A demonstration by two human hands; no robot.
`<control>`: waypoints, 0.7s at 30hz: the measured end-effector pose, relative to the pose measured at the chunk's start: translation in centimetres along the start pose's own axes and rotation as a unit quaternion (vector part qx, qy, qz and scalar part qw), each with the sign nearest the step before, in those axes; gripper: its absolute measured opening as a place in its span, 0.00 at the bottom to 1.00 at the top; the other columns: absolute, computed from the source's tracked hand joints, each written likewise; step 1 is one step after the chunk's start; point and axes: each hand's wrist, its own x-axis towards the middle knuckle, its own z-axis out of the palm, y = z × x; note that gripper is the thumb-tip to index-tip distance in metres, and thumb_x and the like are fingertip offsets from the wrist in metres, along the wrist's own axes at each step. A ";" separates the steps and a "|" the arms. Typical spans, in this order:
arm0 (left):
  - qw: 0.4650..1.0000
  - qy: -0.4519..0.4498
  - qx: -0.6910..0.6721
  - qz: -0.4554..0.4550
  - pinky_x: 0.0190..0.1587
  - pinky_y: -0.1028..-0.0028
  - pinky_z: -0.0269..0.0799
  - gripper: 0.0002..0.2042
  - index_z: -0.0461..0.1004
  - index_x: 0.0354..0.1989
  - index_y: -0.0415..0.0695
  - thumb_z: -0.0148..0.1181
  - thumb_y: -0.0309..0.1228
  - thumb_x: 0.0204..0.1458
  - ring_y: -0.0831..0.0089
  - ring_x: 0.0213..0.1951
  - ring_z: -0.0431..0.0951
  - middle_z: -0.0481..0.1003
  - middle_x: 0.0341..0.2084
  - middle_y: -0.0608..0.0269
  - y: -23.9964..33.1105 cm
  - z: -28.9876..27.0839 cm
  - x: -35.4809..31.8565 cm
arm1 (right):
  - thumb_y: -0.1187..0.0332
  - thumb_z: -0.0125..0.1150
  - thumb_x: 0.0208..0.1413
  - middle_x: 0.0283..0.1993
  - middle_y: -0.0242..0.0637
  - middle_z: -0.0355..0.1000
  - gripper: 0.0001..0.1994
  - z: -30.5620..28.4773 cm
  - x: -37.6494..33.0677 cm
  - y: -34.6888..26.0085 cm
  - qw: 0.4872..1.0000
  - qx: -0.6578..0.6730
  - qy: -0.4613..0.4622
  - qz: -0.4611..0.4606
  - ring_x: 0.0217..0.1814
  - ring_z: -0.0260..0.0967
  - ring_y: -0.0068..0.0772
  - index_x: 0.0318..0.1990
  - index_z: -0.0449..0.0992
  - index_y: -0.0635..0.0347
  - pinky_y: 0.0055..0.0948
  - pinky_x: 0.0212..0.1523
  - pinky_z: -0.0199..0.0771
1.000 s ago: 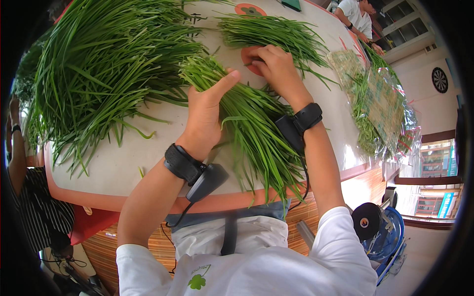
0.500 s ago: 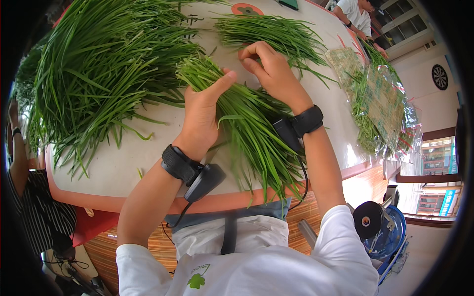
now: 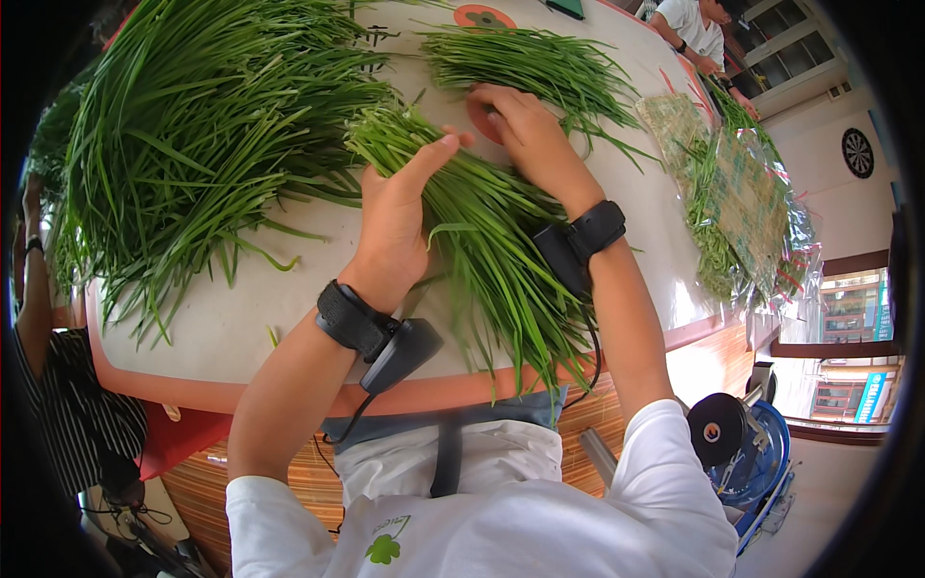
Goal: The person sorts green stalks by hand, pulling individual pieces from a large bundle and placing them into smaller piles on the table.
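The left hand (image 3: 395, 217) holds the bunch of greens (image 3: 496, 246) at centre, its leaves (image 3: 535, 332) fanning towards five o'clock; whether the right hand (image 3: 528, 140), curled at one o'clock, holds anything, I cannot tell. A slackened left grip could spill stems (image 3: 385, 140), or the wrist cable (image 3: 599, 352) could snag leaves. Lettering (image 3: 390, 525) sits beside the shirt clover (image 3: 383, 550) at six o'clock, dark characters (image 3: 379, 36) at eleven

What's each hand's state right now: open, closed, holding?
Left hand: holding a bunch of long green leaves.
Right hand: fingers curled; whether it grips anything cannot be told.
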 end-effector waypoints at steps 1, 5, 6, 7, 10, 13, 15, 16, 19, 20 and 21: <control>1.000 -0.006 -0.008 0.004 0.35 0.70 0.77 0.10 0.73 0.41 0.40 0.61 0.25 0.51 0.71 0.33 0.77 0.77 0.36 0.60 0.0 0.0 0.0 | 0.76 0.55 0.53 0.49 0.38 0.72 0.12 0.2 -0.2 0.6 0.999 -0.041 0.002 -0.033 0.49 0.68 0.43 0.46 0.73 0.59 0.36 0.50 0.68; 1.000 0.010 0.003 -0.011 0.36 0.70 0.77 0.10 0.73 0.41 0.40 0.61 0.25 0.50 0.72 0.34 0.77 0.77 0.35 0.61 0.2 -0.2 0.0 | 0.76 0.56 0.51 0.48 0.41 0.71 0.14 0.2 -0.1 0.7 0.996 -0.073 -0.012 -0.052 0.47 0.67 0.47 0.47 0.73 0.57 0.37 0.49 0.67; 1.000 0.015 0.006 -0.011 0.36 0.70 0.77 0.10 0.73 0.41 0.41 0.61 0.25 0.50 0.72 0.34 0.77 0.76 0.35 0.62 0.1 -0.4 0.1 | 0.76 0.56 0.51 0.48 0.41 0.71 0.14 0.2 0.0 0.5 0.996 -0.073 -0.012 -0.052 0.47 0.67 0.47 0.47 0.73 0.57 0.37 0.49 0.67; 1.000 0.020 0.009 -0.010 0.36 0.70 0.76 0.10 0.73 0.40 0.41 0.62 0.25 0.50 0.73 0.34 0.77 0.76 0.34 0.63 0.1 -0.5 0.2 | 0.75 0.57 0.51 0.46 0.41 0.71 0.14 0.1 -0.1 0.2 0.998 -0.062 -0.014 -0.025 0.46 0.67 0.48 0.46 0.73 0.57 0.37 0.49 0.67; 0.999 0.020 0.023 -0.013 0.35 0.71 0.76 0.10 0.74 0.43 0.42 0.61 0.29 0.53 0.75 0.34 0.76 0.75 0.36 0.67 0.0 -0.5 0.1 | 0.74 0.58 0.51 0.41 0.40 0.72 0.12 -0.4 -0.3 0.5 0.996 -0.086 -0.033 0.000 0.44 0.68 0.48 0.45 0.73 0.57 0.38 0.47 0.67; 0.999 0.017 0.029 -0.006 0.35 0.70 0.76 0.09 0.74 0.42 0.42 0.61 0.29 0.53 0.75 0.35 0.76 0.75 0.36 0.66 -0.2 -0.4 0.1 | 0.73 0.59 0.52 0.37 0.39 0.73 0.10 -0.3 -0.4 1.1 0.989 -0.141 -0.033 -0.019 0.43 0.69 0.48 0.43 0.71 0.58 0.39 0.44 0.67; 0.999 0.016 0.028 -0.004 0.35 0.70 0.76 0.09 0.74 0.42 0.43 0.61 0.28 0.53 0.75 0.35 0.77 0.75 0.36 0.66 -0.2 -0.6 0.2 | 0.72 0.59 0.53 0.36 0.39 0.74 0.10 -0.2 -0.2 0.4 0.987 -0.159 -0.018 -0.036 0.42 0.69 0.47 0.42 0.70 0.58 0.40 0.42 0.68; 1.000 0.016 0.026 -0.003 0.35 0.70 0.77 0.09 0.74 0.41 0.43 0.62 0.28 0.53 0.74 0.35 0.77 0.75 0.36 0.66 -0.2 -0.7 0.2 | 0.74 0.58 0.53 0.37 0.40 0.74 0.09 -0.3 -0.3 0.0 0.994 -0.105 -0.016 -0.016 0.41 0.71 0.44 0.42 0.70 0.59 0.36 0.42 0.70; 1.000 0.010 0.023 0.003 0.35 0.70 0.77 0.09 0.74 0.41 0.42 0.63 0.26 0.52 0.74 0.34 0.77 0.75 0.35 0.66 -0.2 -0.7 0.2 | 0.75 0.57 0.56 0.37 0.38 0.73 0.08 -0.9 0.0 -1.5 0.998 0.055 -0.020 0.030 0.40 0.72 0.35 0.43 0.69 0.60 0.30 0.41 0.72; 1.000 0.010 0.022 0.003 0.35 0.70 0.77 0.09 0.74 0.41 0.42 0.63 0.26 0.52 0.74 0.34 0.77 0.75 0.35 0.66 -0.2 -0.5 0.2 | 0.74 0.57 0.57 0.36 0.35 0.73 0.08 -1.1 0.1 -1.9 0.985 0.161 -0.026 0.057 0.40 0.72 0.30 0.43 0.69 0.61 0.28 0.42 0.72; 1.000 0.013 0.024 0.010 0.34 0.72 0.77 0.09 0.73 0.40 0.42 0.62 0.24 0.51 0.75 0.33 0.77 0.75 0.34 0.65 -0.2 -0.3 0.1 | 0.74 0.57 0.57 0.36 0.35 0.73 0.08 -1.2 0.2 -2.2 0.985 0.161 -0.026 0.057 0.40 0.72 0.30 0.43 0.69 0.61 0.28 0.42 0.72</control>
